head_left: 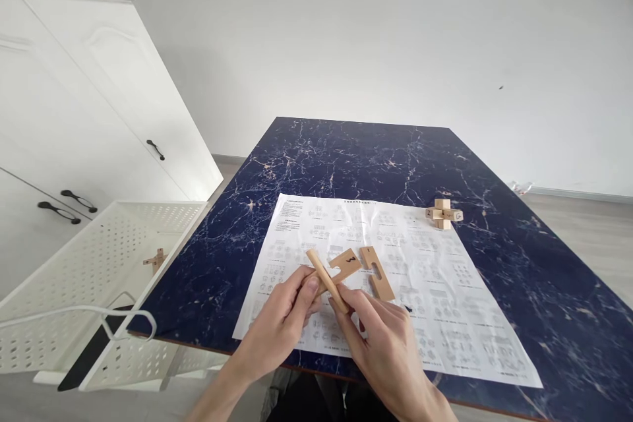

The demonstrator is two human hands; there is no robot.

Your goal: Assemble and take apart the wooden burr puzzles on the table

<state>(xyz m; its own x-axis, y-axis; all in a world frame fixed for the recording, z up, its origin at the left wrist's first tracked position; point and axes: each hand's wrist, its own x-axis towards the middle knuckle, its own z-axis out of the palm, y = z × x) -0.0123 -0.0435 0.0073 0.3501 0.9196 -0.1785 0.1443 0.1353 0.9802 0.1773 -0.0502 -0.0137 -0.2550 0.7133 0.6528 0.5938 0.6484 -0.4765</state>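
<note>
Both of my hands are over a printed sheet, working on two flat wooden puzzle pieces that cross each other. My left hand (287,306) pinches the near end of the puzzle piece marked 3 (349,262), which has a notch cut in its side. In my right hand (378,326), the fingers grip the lower end of a second wooden puzzle piece (321,268), seen edge-on. Whether the two pieces are interlocked I cannot tell. Just beyond my right hand, a slotted wooden piece marked 1 (384,285) lies flat on the paper.
The creased instruction sheet (475,326) covers the near part of the dark blue marbled table (346,158). An assembled wooden cross puzzle (443,214) sits at the sheet's far right corner. Left of the table stands a white perforated basket (44,297) with another wooden puzzle (155,260) inside, beside a white cabinet (99,92).
</note>
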